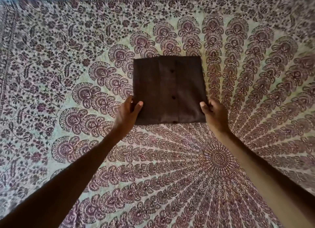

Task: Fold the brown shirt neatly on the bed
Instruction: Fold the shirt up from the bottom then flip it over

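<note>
**My brown shirt (168,89) is a neat square**

The brown shirt lies flat on the bed (68,77). It is in the middle of what I see, a little far from me. It is folded into a square. A row of dark buttons (173,97) runs down its middle, from far to near.

My left hand (127,112) holds the left side of the shirt, close to the near corner. My thumb lies on top of the cloth and my fingers curl at the edge. I cannot see if they go under. My right hand (215,112) does the same on the right side, thumb on top and fingers bent by the edge. Both hands pinch the shirt and hold nothing else.

I think the shirt is light and soft. It would bend and flop if I lifted it by one corner, and the folds could slip open. So I think it is best to hold two sides at once, with fingers under all the layers. The buttons are hard, so I would not press on them.

The edges look straight, and I think the folding is nearly done.
</note>
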A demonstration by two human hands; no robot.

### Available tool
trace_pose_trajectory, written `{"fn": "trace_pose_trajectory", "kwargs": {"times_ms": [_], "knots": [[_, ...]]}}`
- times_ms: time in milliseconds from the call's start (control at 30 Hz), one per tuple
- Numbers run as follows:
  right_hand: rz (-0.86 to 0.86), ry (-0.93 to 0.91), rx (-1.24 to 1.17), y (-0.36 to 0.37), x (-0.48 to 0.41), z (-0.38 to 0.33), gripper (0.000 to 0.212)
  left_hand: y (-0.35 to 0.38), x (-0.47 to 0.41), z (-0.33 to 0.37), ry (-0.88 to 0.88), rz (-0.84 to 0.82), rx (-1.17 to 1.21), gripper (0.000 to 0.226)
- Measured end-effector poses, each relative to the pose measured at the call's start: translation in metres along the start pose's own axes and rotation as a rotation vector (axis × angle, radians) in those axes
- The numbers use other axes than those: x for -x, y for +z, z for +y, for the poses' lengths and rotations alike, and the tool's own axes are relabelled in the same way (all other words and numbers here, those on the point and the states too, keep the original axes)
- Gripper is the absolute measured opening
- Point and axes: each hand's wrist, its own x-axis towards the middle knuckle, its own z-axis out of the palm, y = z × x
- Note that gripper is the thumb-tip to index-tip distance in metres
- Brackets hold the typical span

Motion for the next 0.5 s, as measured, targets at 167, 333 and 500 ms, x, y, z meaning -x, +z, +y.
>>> {"fn": "trace_pose_trajectory", "kwargs": {"times_ms": [167,333,500], "knots": [[0.104,0.022,0.024,0.011,0.017,0.019,0.030,0.009,0.004,0.000,-0.064,-0.031,-0.130,0.038],[0.075,0.131,0.212,0.017,0.005,0.012,0.027,0.010,-0.002,0.001,-0.163,-0.029,-0.212,0.037],[0.058,0.239,0.330,0.021,0.003,0.011,0.032,0.009,-0.005,0.007,-0.196,-0.067,-0.294,0.041]]}}
